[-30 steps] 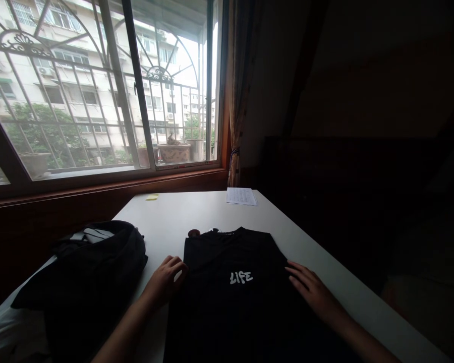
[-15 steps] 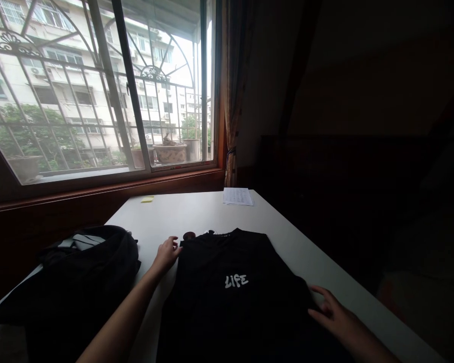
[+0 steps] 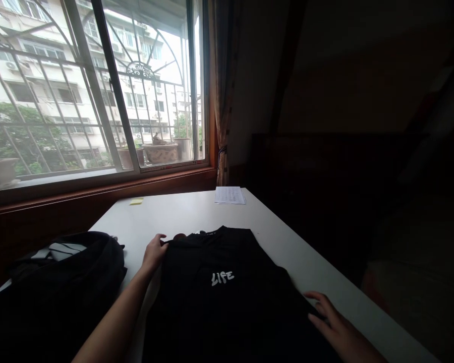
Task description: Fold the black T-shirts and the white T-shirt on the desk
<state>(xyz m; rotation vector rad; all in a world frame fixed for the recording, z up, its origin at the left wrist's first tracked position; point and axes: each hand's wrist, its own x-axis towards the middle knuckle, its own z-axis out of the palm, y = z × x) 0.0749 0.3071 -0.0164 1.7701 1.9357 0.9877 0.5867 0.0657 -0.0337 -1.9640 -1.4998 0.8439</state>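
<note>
Black shirt (image 3: 219, 307) lies lower centre; our left hand (image 3: 154, 253) touches its upper-left corner, grip unclear. Our right hand (image 3: 335, 320), fingers parted, meets its right edge; shifting that edge calls for a pinch.

Barred window (image 3: 151, 101) at left, patterned curtain (image 3: 222, 101) beside it, white table (image 3: 174, 206), dark room at right

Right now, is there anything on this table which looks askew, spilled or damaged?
Nothing looks spilled or damaged. Only the dark cloth heap at left looks untidy: it lies bunched on the white table, while the black shirt is spread out.
</note>
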